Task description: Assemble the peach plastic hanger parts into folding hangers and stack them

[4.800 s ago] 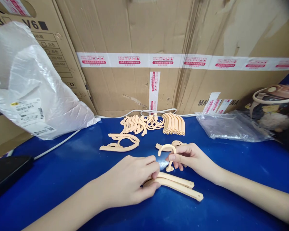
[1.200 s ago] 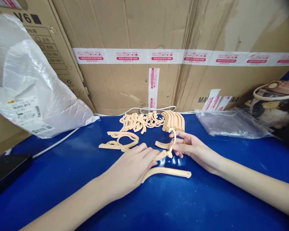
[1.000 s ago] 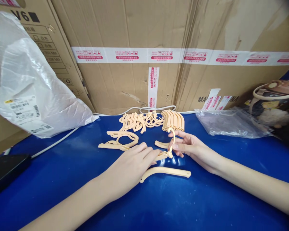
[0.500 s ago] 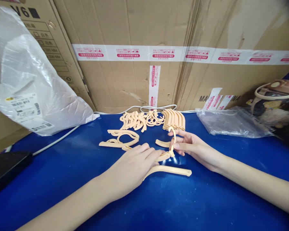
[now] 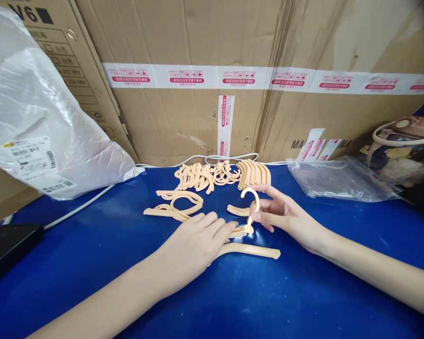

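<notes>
My right hand (image 5: 277,209) pinches a cream plastic hanger hook (image 5: 256,200) between thumb and fingers, its curl pointing up and left. The hook's lower end meets the tip of a cream hanger arm (image 5: 238,232). Over that arm my left hand (image 5: 205,238) is closed, palm down, hiding most of it. A longer curved hanger arm (image 5: 250,249) lies partly beneath the left hand. Just behind the right fingers is a short curved piece (image 5: 237,210). Folded hanger pieces (image 5: 187,202) rest to the left, behind my left hand.
Behind lie a pile of curved parts (image 5: 194,176), several hooks (image 5: 226,174) and a row of hanger arms (image 5: 254,173). Cardboard boxes (image 5: 183,122) wall off the back of the blue table (image 5: 268,301). A white plastic bag (image 5: 56,117), a black device (image 5: 12,249) and a clear bag (image 5: 339,181) stand around.
The hook in my right hand has turned, so its curl now shows wider and opens to the left. Its lower end has shifted slightly left. My left hand stays nearly where it was.
</notes>
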Action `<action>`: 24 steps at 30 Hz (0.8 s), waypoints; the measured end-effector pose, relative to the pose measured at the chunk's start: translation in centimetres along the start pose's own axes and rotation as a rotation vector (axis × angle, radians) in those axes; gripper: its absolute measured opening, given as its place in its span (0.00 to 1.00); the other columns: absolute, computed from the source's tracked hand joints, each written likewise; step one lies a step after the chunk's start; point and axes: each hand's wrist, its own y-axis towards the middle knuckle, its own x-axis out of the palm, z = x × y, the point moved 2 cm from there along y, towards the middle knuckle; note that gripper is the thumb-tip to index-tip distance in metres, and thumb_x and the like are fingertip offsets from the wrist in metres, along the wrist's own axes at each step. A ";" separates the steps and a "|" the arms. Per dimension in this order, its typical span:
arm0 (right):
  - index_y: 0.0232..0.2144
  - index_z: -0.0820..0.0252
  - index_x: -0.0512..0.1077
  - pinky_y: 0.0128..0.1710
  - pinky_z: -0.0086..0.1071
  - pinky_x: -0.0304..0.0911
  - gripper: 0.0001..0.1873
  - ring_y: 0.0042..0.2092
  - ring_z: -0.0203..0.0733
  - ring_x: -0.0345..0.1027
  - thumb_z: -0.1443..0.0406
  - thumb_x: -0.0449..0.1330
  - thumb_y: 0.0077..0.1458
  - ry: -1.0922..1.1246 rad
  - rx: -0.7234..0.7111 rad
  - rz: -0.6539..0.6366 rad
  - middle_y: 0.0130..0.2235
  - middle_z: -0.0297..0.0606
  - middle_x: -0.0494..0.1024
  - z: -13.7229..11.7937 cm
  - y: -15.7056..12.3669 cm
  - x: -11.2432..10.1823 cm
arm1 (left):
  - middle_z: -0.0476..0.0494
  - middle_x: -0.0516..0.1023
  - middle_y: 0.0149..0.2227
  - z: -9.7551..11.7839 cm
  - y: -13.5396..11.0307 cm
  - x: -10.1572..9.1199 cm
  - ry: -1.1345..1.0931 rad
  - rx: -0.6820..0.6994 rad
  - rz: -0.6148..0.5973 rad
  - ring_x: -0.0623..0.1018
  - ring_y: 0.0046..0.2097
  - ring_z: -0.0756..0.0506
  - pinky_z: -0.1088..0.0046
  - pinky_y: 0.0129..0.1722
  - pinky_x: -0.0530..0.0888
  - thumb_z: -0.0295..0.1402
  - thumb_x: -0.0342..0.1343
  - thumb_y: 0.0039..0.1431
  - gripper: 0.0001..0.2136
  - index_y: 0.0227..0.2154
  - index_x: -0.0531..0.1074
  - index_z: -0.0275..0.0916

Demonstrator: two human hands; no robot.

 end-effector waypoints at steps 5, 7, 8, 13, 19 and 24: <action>0.49 0.54 0.61 0.22 0.25 0.56 0.27 0.26 0.31 0.58 0.63 0.67 0.49 -0.053 -0.016 0.007 0.28 0.29 0.71 -0.2 -0.3 0.0 | 0.41 0.75 0.37 0.1 0.0 0.1 -0.002 0.007 -0.010 0.72 0.37 0.42 0.66 0.35 0.70 0.18 0.42 0.62 0.16 0.51 0.64 0.30; 0.50 0.54 0.61 0.23 0.25 0.55 0.27 0.27 0.31 0.58 0.63 0.67 0.49 -0.077 -0.022 0.007 0.29 0.29 0.71 -0.2 -0.4 -0.1 | 0.41 0.75 0.37 0.2 0.1 0.0 0.002 0.017 -0.035 0.72 0.37 0.42 0.65 0.35 0.71 0.18 0.42 0.61 0.16 0.51 0.64 0.28; 0.51 0.54 0.61 0.23 0.25 0.55 0.28 0.27 0.31 0.58 0.64 0.67 0.50 -0.089 -0.026 0.009 0.29 0.29 0.71 -0.2 -0.4 -0.1 | 0.40 0.75 0.37 0.3 0.1 -0.1 0.007 0.017 -0.044 0.72 0.37 0.42 0.65 0.35 0.71 0.18 0.43 0.61 0.16 0.51 0.64 0.28; 0.53 0.54 0.60 0.24 0.27 0.54 0.28 0.29 0.33 0.60 0.62 0.65 0.52 -0.163 -0.043 0.038 0.30 0.30 0.71 -0.4 -0.4 -0.1 | 0.40 0.75 0.38 0.4 0.2 0.0 0.029 0.010 -0.073 0.73 0.37 0.41 0.64 0.34 0.71 0.20 0.43 0.62 0.15 0.51 0.64 0.28; 0.56 0.53 0.61 0.33 0.34 0.60 0.30 0.33 0.40 0.65 0.60 0.64 0.52 -0.235 -0.068 0.052 0.29 0.31 0.72 -0.7 -0.6 0.0 | 0.40 0.76 0.38 0.5 0.0 0.3 0.024 -0.001 -0.067 0.74 0.37 0.42 0.65 0.34 0.71 0.22 0.40 0.64 0.16 0.52 0.63 0.29; 0.58 0.50 0.60 0.38 0.39 0.63 0.30 0.35 0.43 0.67 0.59 0.62 0.55 -0.286 -0.104 0.068 0.31 0.33 0.72 -0.7 -0.7 0.1 | 0.43 0.76 0.33 0.7 0.1 0.0 -0.005 -0.024 -0.071 0.75 0.32 0.43 0.68 0.29 0.70 0.24 0.43 0.65 0.13 0.50 0.64 0.31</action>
